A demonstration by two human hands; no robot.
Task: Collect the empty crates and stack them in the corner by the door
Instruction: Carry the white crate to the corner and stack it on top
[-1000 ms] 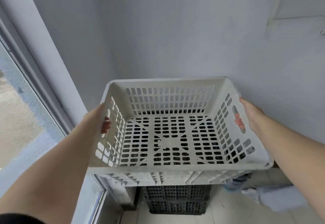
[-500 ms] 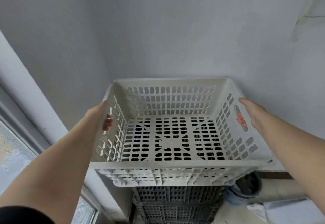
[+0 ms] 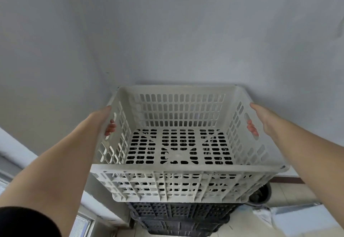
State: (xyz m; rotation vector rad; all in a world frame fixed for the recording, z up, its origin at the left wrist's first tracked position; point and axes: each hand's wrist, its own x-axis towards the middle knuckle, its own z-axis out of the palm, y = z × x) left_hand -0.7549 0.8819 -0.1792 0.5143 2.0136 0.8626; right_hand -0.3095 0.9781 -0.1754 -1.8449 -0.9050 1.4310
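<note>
An empty white slotted plastic crate [image 3: 178,169] fills the middle of the view, close to the corner walls. My left hand [image 3: 101,118] grips its left side, fingertips showing through the handle slot. My right hand [image 3: 260,117] grips the right side the same way. Right under it stands a stack of dark crates [image 3: 178,218] on the floor; the white crate's base sits at or just above the top dark one, and I cannot tell whether they touch.
Grey walls meet in a corner just behind the crate. A glass door frame [image 3: 16,162] runs along the left. A dark round bucket [image 3: 260,194] and white sheets [image 3: 290,216] lie on the tiled floor at the right.
The white crate has moved forward toward the corner and down onto the dark stack, whose gap has closed. The view has tilted up, with less door glass showing. Both hands keep their hold.
</note>
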